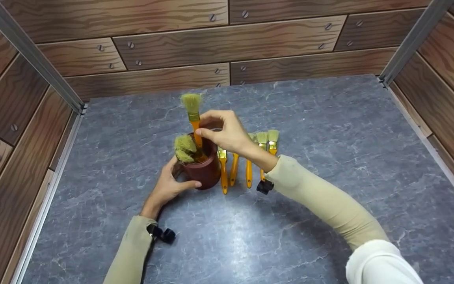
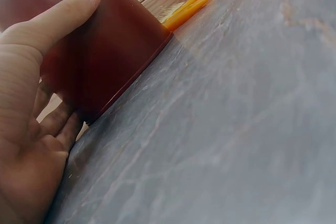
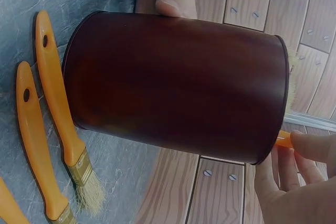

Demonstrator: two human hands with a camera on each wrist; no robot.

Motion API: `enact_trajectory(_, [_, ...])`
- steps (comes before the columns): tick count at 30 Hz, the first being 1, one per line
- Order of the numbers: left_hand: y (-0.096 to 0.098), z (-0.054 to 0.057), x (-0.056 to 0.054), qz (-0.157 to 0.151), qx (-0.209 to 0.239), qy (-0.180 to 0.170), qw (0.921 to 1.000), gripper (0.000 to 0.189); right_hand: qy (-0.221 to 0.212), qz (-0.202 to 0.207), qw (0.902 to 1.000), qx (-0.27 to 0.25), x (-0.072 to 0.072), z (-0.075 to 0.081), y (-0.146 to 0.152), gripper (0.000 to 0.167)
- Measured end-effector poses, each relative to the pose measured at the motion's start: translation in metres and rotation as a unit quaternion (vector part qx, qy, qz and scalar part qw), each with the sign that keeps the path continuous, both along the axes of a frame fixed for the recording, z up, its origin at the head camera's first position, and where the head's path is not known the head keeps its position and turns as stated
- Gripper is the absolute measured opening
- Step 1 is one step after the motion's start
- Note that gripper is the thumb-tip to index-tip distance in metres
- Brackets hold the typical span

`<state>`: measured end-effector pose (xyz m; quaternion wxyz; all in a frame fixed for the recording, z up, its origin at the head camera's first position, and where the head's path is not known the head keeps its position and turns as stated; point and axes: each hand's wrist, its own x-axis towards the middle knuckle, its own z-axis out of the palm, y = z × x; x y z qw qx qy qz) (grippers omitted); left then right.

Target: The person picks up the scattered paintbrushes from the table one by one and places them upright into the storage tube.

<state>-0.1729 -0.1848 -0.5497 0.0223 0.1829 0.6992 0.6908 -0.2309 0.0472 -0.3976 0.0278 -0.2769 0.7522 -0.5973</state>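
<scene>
A dark red-brown cylindrical cup (image 1: 203, 174) stands on the table, with several paintbrushes in it, bristles up. My left hand (image 1: 168, 183) holds the cup low on its left side; in the left wrist view the thumb (image 2: 68, 14) lies along the wall, other fingers behind. My right hand (image 1: 227, 132) pinches the orange handle of a paintbrush (image 1: 192, 106) whose bristles point up. That handle's lower part reaches into the cup's mouth. In the right wrist view, the fingers (image 3: 310, 145) pinch the handle at the rim.
Right of the cup lie several orange-handled paintbrushes (image 1: 249, 173) in a row, bristles away from me, partly hidden by my right wrist. The grey marbled table (image 1: 309, 114) is bounded by wood-patterned walls (image 1: 172, 47) and metal rails (image 1: 412, 39).
</scene>
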Motion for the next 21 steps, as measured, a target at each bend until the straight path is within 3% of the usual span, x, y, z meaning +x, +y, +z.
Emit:
enact_trajectory(13, [0.001, 0.000, 0.001, -0.004, 0.003, -0.006, 1.0000, 0.099, 0.005, 0.012, 0.9999, 0.001, 0.000, -0.001, 0.000, 0.024])
enact_trajectory(21, [-0.001, 0.000, 0.001, 0.004, 0.000, -0.007, 1.0000, 0.095, 0.015, 0.005, 0.9998, 0.006, -0.001, 0.003, 0.014, 0.024])
